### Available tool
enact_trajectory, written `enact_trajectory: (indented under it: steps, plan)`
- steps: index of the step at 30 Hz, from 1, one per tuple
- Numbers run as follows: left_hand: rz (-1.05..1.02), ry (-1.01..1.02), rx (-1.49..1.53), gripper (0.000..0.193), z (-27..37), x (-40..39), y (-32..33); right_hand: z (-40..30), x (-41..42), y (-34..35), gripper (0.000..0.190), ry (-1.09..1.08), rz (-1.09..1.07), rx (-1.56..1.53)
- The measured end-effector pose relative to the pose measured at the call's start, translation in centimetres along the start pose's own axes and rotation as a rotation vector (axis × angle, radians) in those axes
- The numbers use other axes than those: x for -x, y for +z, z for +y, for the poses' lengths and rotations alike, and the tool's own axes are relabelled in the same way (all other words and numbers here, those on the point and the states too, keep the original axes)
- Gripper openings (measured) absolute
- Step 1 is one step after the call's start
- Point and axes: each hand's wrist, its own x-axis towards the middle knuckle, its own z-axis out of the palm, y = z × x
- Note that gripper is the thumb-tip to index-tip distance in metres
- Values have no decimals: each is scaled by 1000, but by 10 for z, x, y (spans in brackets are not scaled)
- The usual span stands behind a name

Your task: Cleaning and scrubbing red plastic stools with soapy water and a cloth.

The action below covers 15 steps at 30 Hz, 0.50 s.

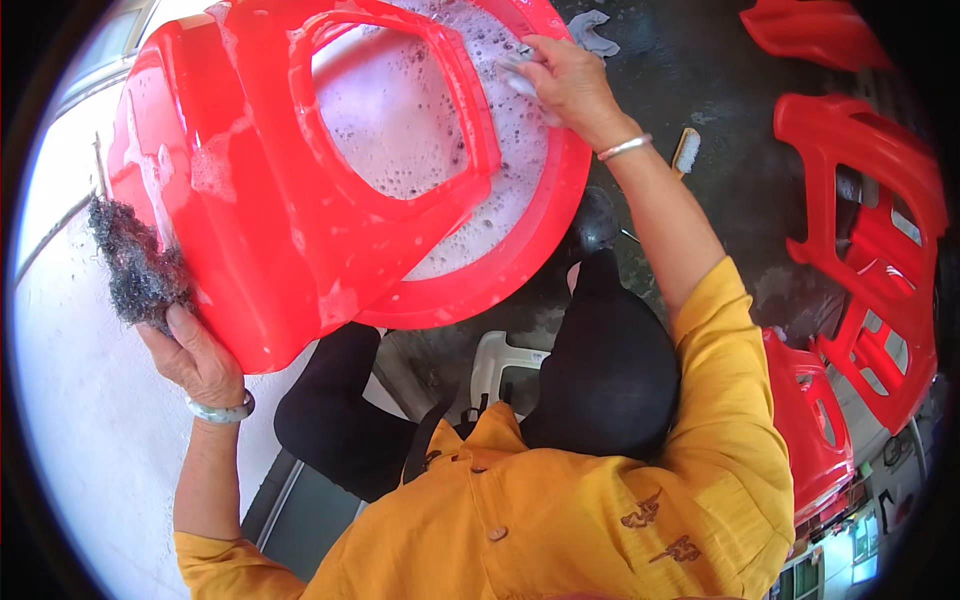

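A soapy red plastic panel with a large opening point(255, 195), perhaps part of a chair, leans over a round red plastic basin point(559, 187) of foamy water. My left hand point(196, 360) is at the panel's lower left edge, holding a dark metal scouring pad point(142, 262) against it. Above the right part of the basin, my right hand point(574, 86) grips a wet, pale cloth point(523, 71) covered in suds. How far the panel reaches into the water is hidden by foam.
A scrubbing brush point(687, 152) and a grey rag point(594, 34) lie on the wet floor beyond the basin. Red plastic chairs point(862, 247) stand at the right. A pale stool point(489, 360) is between my knees. A white wall point(82, 390) runs along the left.
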Motion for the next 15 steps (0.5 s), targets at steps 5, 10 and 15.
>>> enact_trajectory:
  steps: [5,10,15]
  plan:
    - [-16,21,-50,29,0,-3,2,-11,-16,-4,23,-146,26,288]
    - [4,-4,-12,29,-2,-1,2,-14,-15,-18,19,-160,-49,279]
    - [18,-41,2,29,0,2,0,33,20,-67,22,271,143,-81]
